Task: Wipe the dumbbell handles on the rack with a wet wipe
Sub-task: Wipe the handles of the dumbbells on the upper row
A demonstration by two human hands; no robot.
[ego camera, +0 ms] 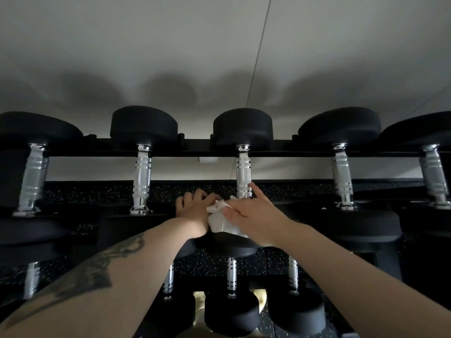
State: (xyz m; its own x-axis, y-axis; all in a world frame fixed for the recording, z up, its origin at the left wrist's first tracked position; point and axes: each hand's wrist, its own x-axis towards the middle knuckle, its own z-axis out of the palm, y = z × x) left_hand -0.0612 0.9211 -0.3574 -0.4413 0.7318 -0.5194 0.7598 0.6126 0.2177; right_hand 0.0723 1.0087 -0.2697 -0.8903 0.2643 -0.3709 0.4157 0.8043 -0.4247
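At centre frame the wipe (223, 222) sits bunched between both hands, just below the middle handle (243, 175) of the top row. The right hand (251, 215) pinches it with thumb and curled fingers while its index finger points up and touches the lower end of that handle. The left hand (195, 212) lies beside it with fingers curled; it seems to hold the wipe's left edge, though the fold hides the contact.

The wipe looks soft, light and damp, so it should drape and wrap easily round a bar; best held as a pad across the fingers and closed round the handle. The handles are stiff knurled steel with smooth ringed bands, likely grabby on the cloth at the knurl and slick at the bands. The dumbbells are heavy and need no steadying.

Counted: five handles along the top row across the frame, four more visible on the lower row at bottom left and bottom centre, one wipe, one rack (195, 152).
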